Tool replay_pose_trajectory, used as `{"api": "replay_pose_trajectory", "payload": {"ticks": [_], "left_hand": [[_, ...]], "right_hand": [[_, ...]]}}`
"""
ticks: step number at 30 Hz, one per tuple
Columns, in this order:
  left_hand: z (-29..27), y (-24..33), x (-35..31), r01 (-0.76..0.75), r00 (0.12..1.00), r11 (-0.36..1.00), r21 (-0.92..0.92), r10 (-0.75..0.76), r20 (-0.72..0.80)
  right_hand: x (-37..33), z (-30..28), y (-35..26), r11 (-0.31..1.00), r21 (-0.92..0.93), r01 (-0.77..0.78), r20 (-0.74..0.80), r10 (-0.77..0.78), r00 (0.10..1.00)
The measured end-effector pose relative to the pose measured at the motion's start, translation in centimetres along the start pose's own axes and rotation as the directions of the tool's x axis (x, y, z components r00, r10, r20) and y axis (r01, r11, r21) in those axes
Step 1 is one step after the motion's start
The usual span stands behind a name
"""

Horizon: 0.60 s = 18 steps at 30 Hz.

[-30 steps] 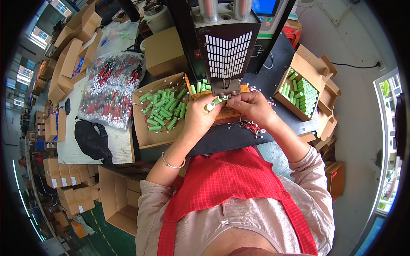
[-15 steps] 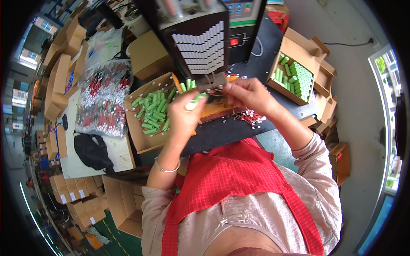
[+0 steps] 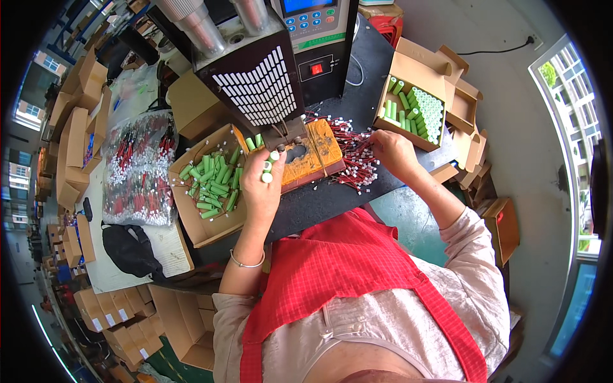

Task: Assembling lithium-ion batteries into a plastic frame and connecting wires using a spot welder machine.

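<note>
On the table (image 3: 313,204), the block (image 3: 327,135) lies before the machine (image 3: 262,83), wires (image 3: 359,165) to its right. The left box (image 3: 198,233), holding cells (image 3: 216,183), stands left of the block, the bag (image 3: 138,169) farther left. Behind the wires, rightward, stands the right box (image 3: 415,64) of cells.

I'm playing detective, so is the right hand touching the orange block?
Apart: the head view shows red wires in the gap between the right hand and the orange block.

1. The rectangular orange block (image 3: 325,140) is showing black stains.
2. Left of the block, small smooth cylinders (image 3: 218,175) are showing green.
3. Right of it, thin red wires (image 3: 355,153) are bearing white connectors (image 3: 366,187).
4. In front of it, the red cloth apron (image 3: 338,268) is showing paler checks.
</note>
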<state>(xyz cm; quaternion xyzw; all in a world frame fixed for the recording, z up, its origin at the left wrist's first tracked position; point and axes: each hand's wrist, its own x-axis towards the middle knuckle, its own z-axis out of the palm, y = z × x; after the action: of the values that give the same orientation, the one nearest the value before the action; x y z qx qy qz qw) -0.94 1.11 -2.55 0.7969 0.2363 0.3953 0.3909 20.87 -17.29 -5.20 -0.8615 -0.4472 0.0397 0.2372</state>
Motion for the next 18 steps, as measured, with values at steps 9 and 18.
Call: {"api": "replay_pose_trajectory", "payload": {"ticks": [9,18], "left_hand": [[-0.4,1.4,-0.1,-0.260,0.965,0.954,0.148,0.263,0.005],[-1.0,2.2,1.2,-0.042,0.994,0.999,0.000,0.041,0.097]], "right_hand": [[0.3,-3.5,-0.8,0.976,0.215,0.010,-0.057,0.003,0.998],[-3.1,-5.6,-7.2,0.855,0.482,0.190,-0.096,-0.164,0.982]]}}
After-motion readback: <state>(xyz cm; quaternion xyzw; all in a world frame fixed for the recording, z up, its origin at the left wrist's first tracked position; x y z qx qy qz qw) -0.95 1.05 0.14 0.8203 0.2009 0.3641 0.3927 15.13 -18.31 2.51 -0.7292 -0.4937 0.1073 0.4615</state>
